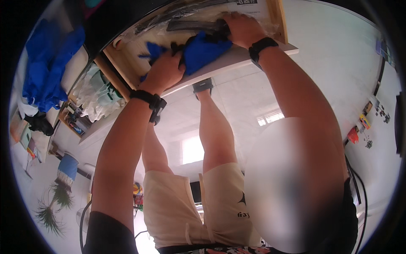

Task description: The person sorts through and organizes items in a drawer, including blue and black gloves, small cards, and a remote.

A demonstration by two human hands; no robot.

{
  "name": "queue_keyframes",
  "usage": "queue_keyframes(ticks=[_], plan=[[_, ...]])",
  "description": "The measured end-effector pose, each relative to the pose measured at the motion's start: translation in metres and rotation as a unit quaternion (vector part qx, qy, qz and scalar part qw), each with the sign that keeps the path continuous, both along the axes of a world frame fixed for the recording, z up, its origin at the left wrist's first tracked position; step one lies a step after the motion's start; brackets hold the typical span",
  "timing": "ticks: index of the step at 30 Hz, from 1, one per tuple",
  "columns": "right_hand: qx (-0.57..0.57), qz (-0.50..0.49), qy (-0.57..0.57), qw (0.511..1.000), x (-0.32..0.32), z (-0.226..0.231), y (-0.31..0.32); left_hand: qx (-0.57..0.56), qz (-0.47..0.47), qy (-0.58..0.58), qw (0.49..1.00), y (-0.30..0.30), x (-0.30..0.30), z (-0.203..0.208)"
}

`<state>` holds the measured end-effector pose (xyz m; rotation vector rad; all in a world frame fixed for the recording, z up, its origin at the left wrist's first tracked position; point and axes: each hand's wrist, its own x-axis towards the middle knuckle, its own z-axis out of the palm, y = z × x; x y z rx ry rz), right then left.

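Observation:
An open wooden drawer (289,47) is in front of me, and a blue-and-black cloth piece (205,53), possibly a work glove, lies in it near the front board. My left hand (165,71) is closed on the cloth's left side, with its fingertips partly hidden. Blue finger-like ends (153,51) show beyond that hand. At the drawer's right, my right hand (244,30) is curled over the black end of the cloth. Behind the cloth lie clear plastic wrapping (154,27) and a dark flat packet (190,25).
Left of it, another open compartment holds white and green gloves or cloths (95,95). Blue cloth items (50,72) lie on the surface at far left, beside a black bundle (40,123). A potted plant (63,188) stands at lower left. My legs are below the drawer.

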<state>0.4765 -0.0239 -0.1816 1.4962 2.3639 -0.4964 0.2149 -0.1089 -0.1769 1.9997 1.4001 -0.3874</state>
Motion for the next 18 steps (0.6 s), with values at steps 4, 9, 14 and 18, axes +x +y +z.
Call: queue_keyframes(ticks=[4, 9, 14, 18], plan=[[-0.113, -0.016, -0.05, 0.992, 0.004, -0.015, 0.007, 0.055, 0.037, -0.043, 0.997, 0.011, -0.006, 0.024], [-0.044, -0.003, 0.018, 0.999, 0.011, -0.008, -0.001, 0.283, -0.014, -0.02, 0.959, 0.06, -0.025, 0.025], [-0.131, -0.102, 0.03, 0.986, 0.015, 0.013, -0.002, 0.334, -0.087, 0.061, 0.936, 0.079, -0.017, 0.009], [-0.105, -0.108, 0.03, 0.988, 0.018, 0.048, 0.002, 0.327, -0.11, 0.14, 0.928, 0.077, -0.007, 0.015]])
